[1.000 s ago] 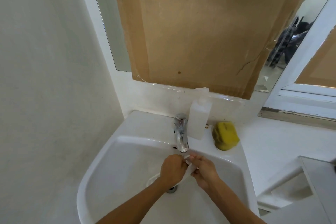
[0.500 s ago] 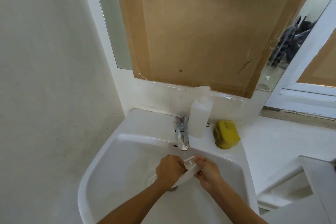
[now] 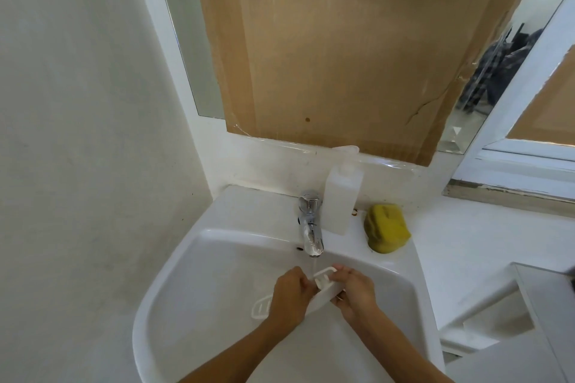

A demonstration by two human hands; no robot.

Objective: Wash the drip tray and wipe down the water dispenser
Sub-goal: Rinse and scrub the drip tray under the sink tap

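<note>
A white plastic drip tray (image 3: 323,292) is held over the white sink basin (image 3: 202,277), just under the chrome tap (image 3: 311,230), from which a thin stream of water runs. My left hand (image 3: 291,297) grips the tray's middle from the left, and its left end sticks out past my knuckles. My right hand (image 3: 353,291) grips the tray's right end, fingers curled round its edge. The water dispenser is not in view.
A white soap bottle (image 3: 342,199) stands right of the tap, and a yellow sponge (image 3: 387,227) lies on the sink ledge. Cardboard (image 3: 342,50) covers the mirror above. A white counter (image 3: 485,239) runs to the right, and a wall stands close on the left.
The tray has turned in my hands and its left end now shows past my left hand. Both hands have stayed under the tap. The view has tilted slightly.
</note>
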